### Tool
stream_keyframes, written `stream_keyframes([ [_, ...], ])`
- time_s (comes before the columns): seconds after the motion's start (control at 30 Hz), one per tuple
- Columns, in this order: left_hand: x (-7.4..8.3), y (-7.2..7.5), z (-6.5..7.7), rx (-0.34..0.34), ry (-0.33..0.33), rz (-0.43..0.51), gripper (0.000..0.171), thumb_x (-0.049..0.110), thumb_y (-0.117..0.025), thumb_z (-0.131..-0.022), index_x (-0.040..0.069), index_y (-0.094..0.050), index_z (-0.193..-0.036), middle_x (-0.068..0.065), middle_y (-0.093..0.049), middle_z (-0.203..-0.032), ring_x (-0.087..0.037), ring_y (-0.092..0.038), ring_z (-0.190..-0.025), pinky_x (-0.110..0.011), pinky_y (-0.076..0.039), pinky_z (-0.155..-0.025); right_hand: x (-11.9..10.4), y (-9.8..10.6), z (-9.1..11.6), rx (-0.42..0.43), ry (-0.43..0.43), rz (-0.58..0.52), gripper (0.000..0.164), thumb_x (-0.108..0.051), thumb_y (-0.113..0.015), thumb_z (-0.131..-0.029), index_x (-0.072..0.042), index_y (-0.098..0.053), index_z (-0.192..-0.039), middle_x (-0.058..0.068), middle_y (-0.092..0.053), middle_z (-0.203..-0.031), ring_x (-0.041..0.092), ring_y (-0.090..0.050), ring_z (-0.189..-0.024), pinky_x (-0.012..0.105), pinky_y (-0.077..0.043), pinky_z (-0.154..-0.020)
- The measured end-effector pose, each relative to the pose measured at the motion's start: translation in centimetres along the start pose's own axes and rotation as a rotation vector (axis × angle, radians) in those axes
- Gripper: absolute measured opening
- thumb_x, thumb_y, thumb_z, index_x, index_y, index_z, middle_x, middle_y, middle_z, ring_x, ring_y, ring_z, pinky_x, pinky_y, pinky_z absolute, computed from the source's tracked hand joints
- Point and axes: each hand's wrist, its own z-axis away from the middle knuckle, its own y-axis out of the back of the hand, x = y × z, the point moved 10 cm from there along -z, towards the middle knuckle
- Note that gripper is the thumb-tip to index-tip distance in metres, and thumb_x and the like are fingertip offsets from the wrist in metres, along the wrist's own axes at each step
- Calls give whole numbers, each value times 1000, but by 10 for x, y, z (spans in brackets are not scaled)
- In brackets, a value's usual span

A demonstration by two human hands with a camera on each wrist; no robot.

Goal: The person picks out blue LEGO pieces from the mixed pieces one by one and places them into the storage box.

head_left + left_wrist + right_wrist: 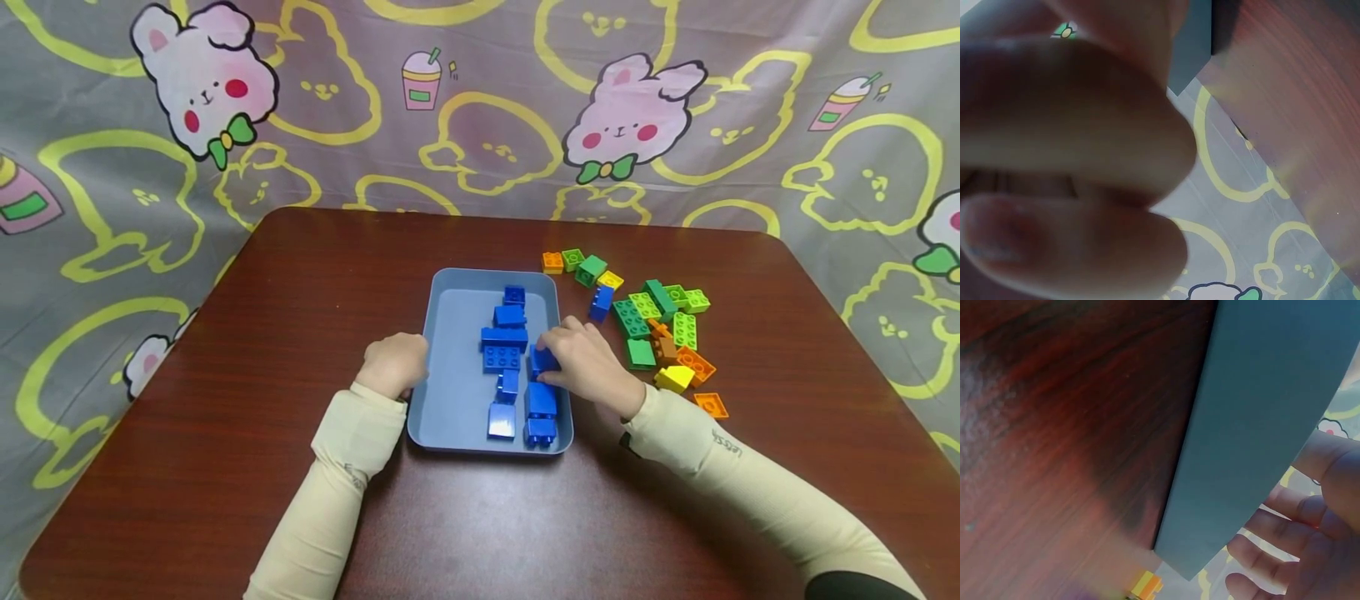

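Observation:
A shallow blue-grey tray [453, 417] sits on the table with two uneven columns of blue toy building bricks in it. My right hand [588, 358] reaches over the tray's right rim and pinches a blue brick [542, 362] in the right column, just above another blue brick [542, 400]. The right wrist view shows its curved fingers [1279, 531] past the tray wall [1241, 425]; the brick is hidden there. My left hand [393, 364] is curled into a loose fist at the tray's left rim. Close up, its curled fingers [1085, 119] show nothing between them.
Right of the tray lie loose green, lime, orange, brown and yellow bricks, including a dark green brick [632, 318] and an orange brick [711, 406]. One blue brick [602, 303] stands outside the tray's right rim. A patterned cloth [495, 108] hangs behind the brown table [360, 267].

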Motion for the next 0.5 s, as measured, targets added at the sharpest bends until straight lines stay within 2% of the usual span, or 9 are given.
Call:
stream_keyframes([
  [0.27, 0, 0, 0, -4, 9, -4, 16, 7, -48, -87, 6, -60, -77, -5, -54, -52, -15, -53, -44, -38, -42, -53, 0, 0, 1, -4, 2, 14, 42, -33, -80, -64, -6, -66, -93, 7, -64, -86, 20, -46, -78, 28, -36, -59],
  [0.5, 0, 0, 1, -1, 9, -3, 16, 7, -49, -87, 6, -60, -76, -5, -54, -51, -15, -53, -43, -38, -42, -52, 4, 3, 3, 25, 1, -30, 39, -34, -76, -70, -5, -66, -95, 9, -63, -91, 22, -47, -80, 31, -38, -64],
])
